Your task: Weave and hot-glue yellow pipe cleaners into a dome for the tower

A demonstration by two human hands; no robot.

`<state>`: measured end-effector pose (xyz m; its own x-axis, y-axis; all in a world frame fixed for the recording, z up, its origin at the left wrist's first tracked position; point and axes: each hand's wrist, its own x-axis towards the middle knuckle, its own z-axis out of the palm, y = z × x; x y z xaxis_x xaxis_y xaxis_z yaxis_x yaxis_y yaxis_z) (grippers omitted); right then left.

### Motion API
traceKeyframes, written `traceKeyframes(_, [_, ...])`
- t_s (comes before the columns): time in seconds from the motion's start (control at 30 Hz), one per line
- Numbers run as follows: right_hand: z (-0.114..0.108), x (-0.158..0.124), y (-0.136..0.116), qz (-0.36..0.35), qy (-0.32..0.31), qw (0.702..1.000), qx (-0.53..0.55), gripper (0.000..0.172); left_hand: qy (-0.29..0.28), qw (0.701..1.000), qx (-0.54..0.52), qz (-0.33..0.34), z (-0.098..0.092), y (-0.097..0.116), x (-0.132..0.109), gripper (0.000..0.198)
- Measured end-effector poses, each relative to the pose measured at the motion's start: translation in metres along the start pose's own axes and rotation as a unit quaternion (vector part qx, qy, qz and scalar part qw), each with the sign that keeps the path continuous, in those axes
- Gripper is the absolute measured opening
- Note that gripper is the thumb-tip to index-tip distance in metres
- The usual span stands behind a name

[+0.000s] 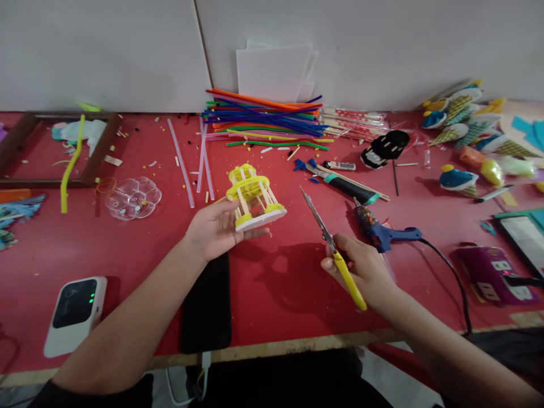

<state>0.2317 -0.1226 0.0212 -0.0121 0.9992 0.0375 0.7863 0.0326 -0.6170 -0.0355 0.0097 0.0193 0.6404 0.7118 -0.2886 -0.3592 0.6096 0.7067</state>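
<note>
My left hand (216, 229) holds a small tilted model (255, 195) above the red table, its fingers around the near left side. The model has a white base, yellow fuzzy rings and pale wooden sticks standing as posts. In my right hand (361, 263) is a pair of scissors (317, 218) with yellow handles, its blades pointing up and to the left, apart from the model. The blades look closed or nearly so. Just right of the scissors lies a blue glue gun (385, 229) with a black cord. Beneath my left wrist is a black phone (208, 306).
Behind lie many coloured pipe cleaners (267, 122), a utility knife (346, 184) and a black and white model (385, 150). At left are a clear flower-shaped palette (134, 198), a brown frame (100, 150) and a white device (76, 314). A purple box (488, 272) stands at right.
</note>
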Motion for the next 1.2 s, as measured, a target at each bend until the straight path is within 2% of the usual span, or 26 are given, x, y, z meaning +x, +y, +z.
traceKeyframes(0.13, [0.001,0.0,-0.001,-0.013,0.01,1.0,0.001,0.056,-0.015,0.999,0.036,0.014,-0.002,0.004,0.0,0.051])
traceKeyframes(0.2, [0.001,0.0,-0.002,-0.034,0.021,0.999,0.002,0.056,0.004,0.996,0.078,0.043,-0.001,0.002,0.0,0.054])
traceKeyframes(0.3, [-0.001,0.0,-0.003,-0.065,0.012,0.998,0.002,0.055,0.067,0.974,0.175,0.13,0.002,-0.01,0.003,0.058])
traceKeyframes(0.37, [-0.004,-0.002,-0.002,-0.076,-0.005,0.997,0.003,0.054,0.1,0.944,0.241,0.201,0.003,-0.019,0.005,0.066])
traceKeyframes(0.43, [-0.007,-0.004,0.0,-0.085,-0.014,0.996,0.003,0.054,0.095,0.889,0.333,0.299,0.003,-0.022,0.005,0.076])
traceKeyframes(0.5, [-0.012,-0.006,0.002,-0.098,-0.013,0.995,-0.002,0.054,0.056,0.793,0.455,0.401,0.001,-0.021,0.005,0.078])
traceKeyframes(0.57, [-0.018,-0.008,0.005,-0.115,-0.015,0.993,-0.015,0.051,0.018,0.696,0.55,0.462,0.0,-0.016,0.003,0.076])
traceKeyframes(0.6, [-0.021,-0.008,0.005,-0.126,-0.016,0.992,-0.023,0.05,0.007,0.663,0.578,0.476,0.0,-0.014,0.003,0.073])
traceKeyframes(0.67, [-0.028,-0.009,0.005,-0.153,-0.019,0.987,-0.042,0.046,-0.004,0.626,0.605,0.492,0.001,-0.011,0.001,0.065])
traceKeyframes(0.8, [-0.037,-0.01,0.002,-0.195,0.004,0.975,-0.108,0.039,-0.021,0.587,0.622,0.517,0.005,-0.013,0.001,0.051])
traceKeyframes(0.9, [-0.04,-0.012,0.0,-0.213,0.02,0.965,-0.15,0.035,-0.032,0.567,0.62,0.542,0.006,-0.015,0.001,0.056])
traceKeyframes(1.07, [-0.04,-0.015,0.0,-0.225,0.03,0.954,-0.195,0.037,-0.048,0.584,0.612,0.531,0.006,-0.018,-0.002,0.065])
traceKeyframes(1.2, [-0.038,-0.017,0.002,-0.218,0.037,0.953,-0.206,0.04,-0.055,0.604,0.597,0.525,0.004,-0.019,-0.005,0.06])
